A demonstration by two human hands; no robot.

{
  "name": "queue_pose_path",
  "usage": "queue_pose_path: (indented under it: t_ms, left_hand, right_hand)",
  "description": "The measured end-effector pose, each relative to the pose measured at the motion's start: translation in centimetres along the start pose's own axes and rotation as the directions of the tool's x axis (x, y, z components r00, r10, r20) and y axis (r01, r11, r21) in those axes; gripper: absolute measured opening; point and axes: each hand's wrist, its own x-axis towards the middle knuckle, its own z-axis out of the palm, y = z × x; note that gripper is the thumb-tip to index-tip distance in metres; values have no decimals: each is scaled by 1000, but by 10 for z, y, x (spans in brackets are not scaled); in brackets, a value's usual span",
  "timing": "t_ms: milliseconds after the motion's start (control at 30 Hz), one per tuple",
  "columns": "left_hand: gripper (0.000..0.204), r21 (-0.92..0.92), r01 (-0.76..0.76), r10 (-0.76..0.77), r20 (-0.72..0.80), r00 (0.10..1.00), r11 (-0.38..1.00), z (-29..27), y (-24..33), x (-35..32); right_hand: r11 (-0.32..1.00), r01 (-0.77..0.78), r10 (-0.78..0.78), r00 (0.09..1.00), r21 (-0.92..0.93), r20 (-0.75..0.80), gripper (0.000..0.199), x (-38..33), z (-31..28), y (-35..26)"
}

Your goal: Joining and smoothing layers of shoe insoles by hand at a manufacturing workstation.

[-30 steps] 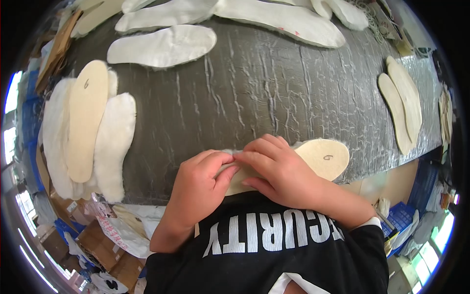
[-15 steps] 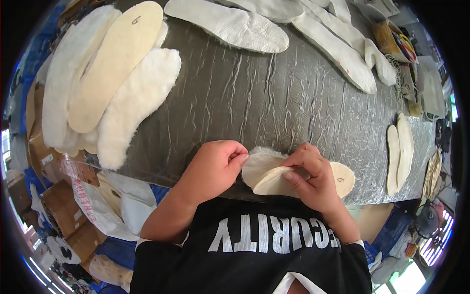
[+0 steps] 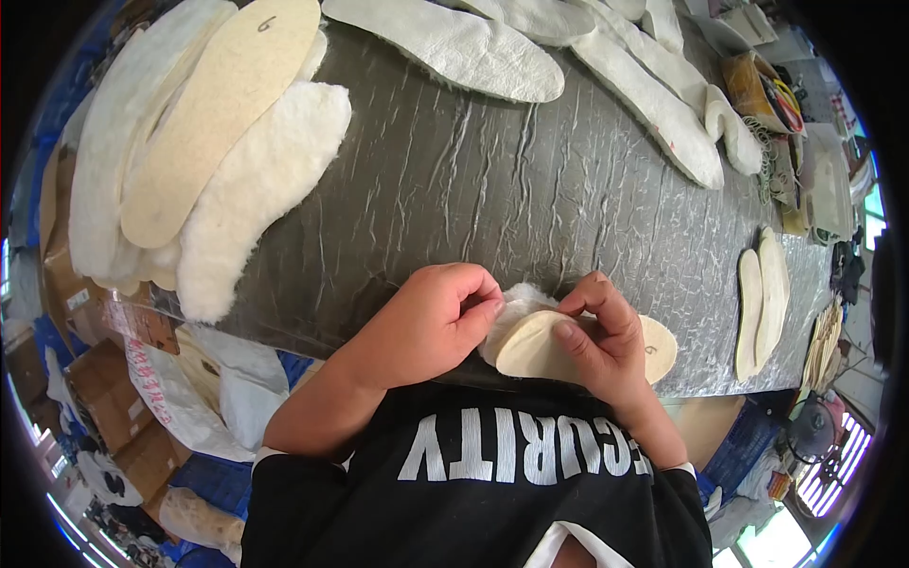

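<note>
At the table's near edge, a cream felt insole [image 3: 532, 348] lies over a white fleecy insole [image 3: 523, 303], whose fuzzy border shows beyond it. My right hand [image 3: 611, 339] is closed on the felt insole around its middle, thumb on top and fingers curled at the far side. The felt's right end sticks out past this hand and bears a dark handwritten mark. My left hand [image 3: 443, 317] is closed in a pinch at the left edge of the fleecy insole. Its fingertips partly hide what they grip.
Fleecy and felt insoles [image 3: 222, 123] are piled at the far left of the dark, wrinkled table [image 3: 454, 199]. Several white insoles [image 3: 454, 47] lie along the far side. Two slim cream insoles [image 3: 762, 308] rest at the right. Cardboard boxes [image 3: 118, 402] and a white bag [image 3: 189, 388] stand below left.
The felt insole's left end, bent up before, now lies flatter and covers more of the fleecy insole. My left hand has shifted slightly right. The whole view has moved a little.
</note>
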Motion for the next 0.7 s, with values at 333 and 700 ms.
queue_pose_path:
  t_ms: [333, 700]
  left_hand:
    - [12, -100, 122, -120, 32, 992, 987, 4, 12, 0]
    - [14, -80, 73, -73, 4, 997, 994, 12, 20, -1]
  right_hand:
    - [995, 18, -13, 999, 97, -49, 12, -3, 3, 5]
    - [995, -5, 15, 995, 99, -98, 11, -5, 6, 6]
